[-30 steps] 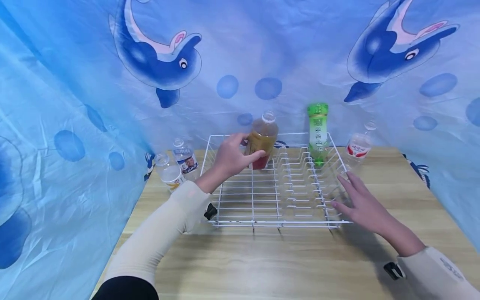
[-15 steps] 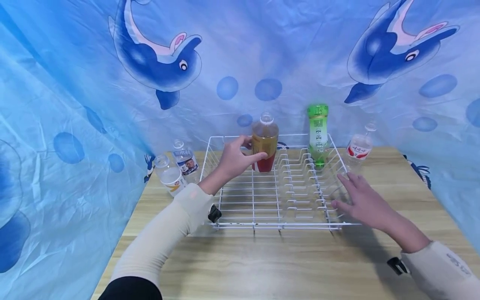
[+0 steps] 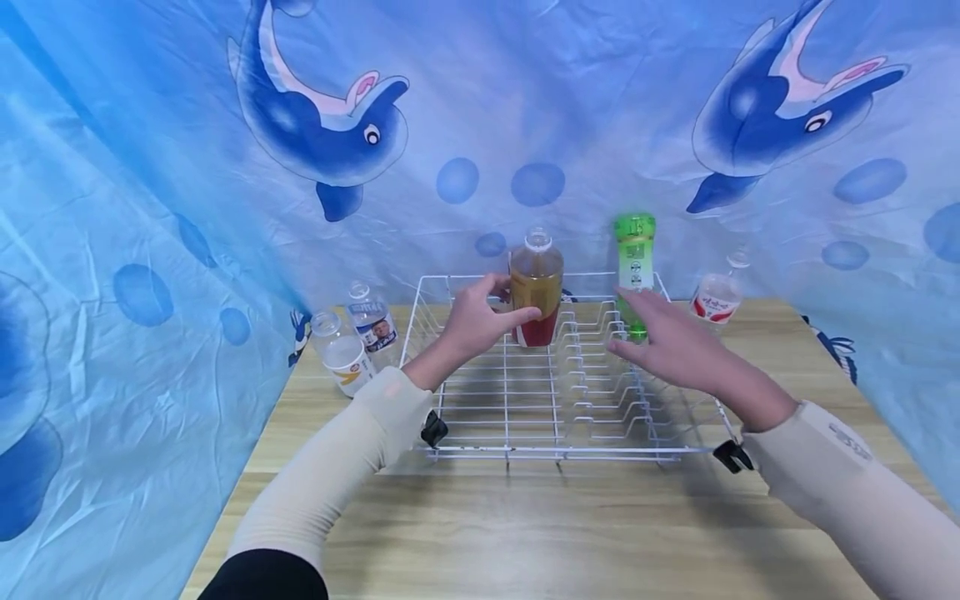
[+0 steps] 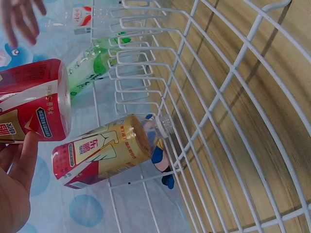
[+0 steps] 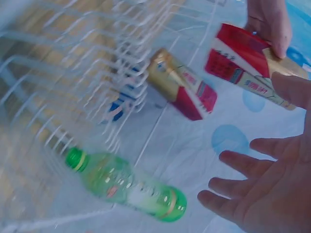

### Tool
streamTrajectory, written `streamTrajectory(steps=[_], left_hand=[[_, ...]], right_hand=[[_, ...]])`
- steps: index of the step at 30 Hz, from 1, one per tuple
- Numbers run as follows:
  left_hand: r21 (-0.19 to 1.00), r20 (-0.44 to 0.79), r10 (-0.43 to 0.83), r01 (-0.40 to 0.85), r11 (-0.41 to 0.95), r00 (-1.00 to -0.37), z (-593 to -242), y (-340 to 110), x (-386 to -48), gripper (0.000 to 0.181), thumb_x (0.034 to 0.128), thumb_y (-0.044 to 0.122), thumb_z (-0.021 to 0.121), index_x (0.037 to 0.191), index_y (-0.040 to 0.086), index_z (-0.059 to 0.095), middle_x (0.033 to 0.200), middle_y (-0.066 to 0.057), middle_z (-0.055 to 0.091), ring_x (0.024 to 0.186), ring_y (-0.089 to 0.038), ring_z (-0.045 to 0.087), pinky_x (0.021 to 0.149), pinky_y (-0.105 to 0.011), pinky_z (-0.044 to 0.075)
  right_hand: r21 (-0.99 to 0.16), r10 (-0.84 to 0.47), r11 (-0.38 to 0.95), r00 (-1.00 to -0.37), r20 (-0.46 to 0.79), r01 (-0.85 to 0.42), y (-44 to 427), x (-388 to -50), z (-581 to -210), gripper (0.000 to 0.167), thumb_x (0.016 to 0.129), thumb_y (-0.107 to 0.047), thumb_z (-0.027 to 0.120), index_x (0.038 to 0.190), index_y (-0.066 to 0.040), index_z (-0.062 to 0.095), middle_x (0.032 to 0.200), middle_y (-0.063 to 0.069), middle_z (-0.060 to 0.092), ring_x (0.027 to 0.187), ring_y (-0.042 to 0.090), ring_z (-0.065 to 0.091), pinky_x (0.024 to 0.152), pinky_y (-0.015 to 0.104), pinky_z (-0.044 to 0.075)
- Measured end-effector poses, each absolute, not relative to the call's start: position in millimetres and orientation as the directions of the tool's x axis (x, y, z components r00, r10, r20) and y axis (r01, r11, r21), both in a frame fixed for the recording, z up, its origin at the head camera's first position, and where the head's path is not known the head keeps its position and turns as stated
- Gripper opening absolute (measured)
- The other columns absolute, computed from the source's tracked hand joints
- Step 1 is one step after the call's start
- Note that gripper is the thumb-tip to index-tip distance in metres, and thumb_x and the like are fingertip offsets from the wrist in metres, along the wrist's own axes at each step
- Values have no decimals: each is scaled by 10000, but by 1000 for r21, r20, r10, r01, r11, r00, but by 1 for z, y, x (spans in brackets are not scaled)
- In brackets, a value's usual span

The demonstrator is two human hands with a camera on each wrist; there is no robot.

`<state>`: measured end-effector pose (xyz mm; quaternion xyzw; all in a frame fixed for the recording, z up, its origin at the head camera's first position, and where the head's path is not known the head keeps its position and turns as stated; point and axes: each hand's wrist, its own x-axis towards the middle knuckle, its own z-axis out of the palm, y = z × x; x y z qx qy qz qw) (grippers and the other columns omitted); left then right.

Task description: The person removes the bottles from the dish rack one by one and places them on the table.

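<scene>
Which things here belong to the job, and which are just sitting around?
Probably the job:
red-gold bottle, held by the left hand
white rack
green bottle, upside down in the rack
second red-gold bottle, likewise

Apparently just sitting around:
yellow-labelled clear bottle
blue-labelled clear bottle
red-labelled clear bottle

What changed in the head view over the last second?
Right hand came off the rack's right side and moved left over it, holding nothing. Held red-and-gold bottle went from tilted to upright, slightly rightward. Left hand kept its grip; green bottle stayed put.
</scene>
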<state>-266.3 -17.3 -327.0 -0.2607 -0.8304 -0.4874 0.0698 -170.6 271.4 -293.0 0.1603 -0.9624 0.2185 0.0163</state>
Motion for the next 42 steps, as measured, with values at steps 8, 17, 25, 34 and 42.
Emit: streamTrajectory(steps=[8,17,25,34,42], left_hand=[[796,332,367,467,386,-869,-331,-16,-265,597,801,494,836,1227,120,647,1092,28,697,993,-149,646,800,-367,565],[790,322,386,470,394,-865,-324,-16,-264,612,811,518,818,1242,120,645,1085,31,701,1019,-167,646,856,-394,549],[764,362,413,520,383,-835,-316,-14,-262,589,812,502,823,1221,111,659,1040,45,710,987,-143,653,846,-369,547],[727,406,437,574,378,-802,-314,-11,-262,567,820,473,827,1213,100,659,1053,25,715,965,-165,664,815,-355,551],[734,396,446,569,371,-802,-313,-9,-262,546,826,482,818,1186,105,653,1029,31,701,1008,-262,667,827,-372,546]], right_hand=[[-605,-317,740,-945,75,-296,260,-188,-288,873,973,-518,618,1618,-105,199,1599,184,333,1463,434,272,1131,662,260],[-749,-347,626,-938,-17,-218,249,-209,-301,934,937,-497,685,1627,-138,168,1596,178,345,1450,425,314,1099,625,354],[-820,-399,517,-917,22,-245,235,-220,-307,917,910,-382,758,1615,-136,225,1579,176,375,1438,394,357,1097,609,367],[-829,-414,489,-909,56,-273,226,-226,-311,853,892,-369,783,1577,-144,326,1547,119,437,1409,370,409,1097,613,367],[-818,-397,510,-916,50,-266,223,-227,-312,821,894,-397,776,1556,-147,360,1493,112,501,1388,373,435,1068,608,405]])
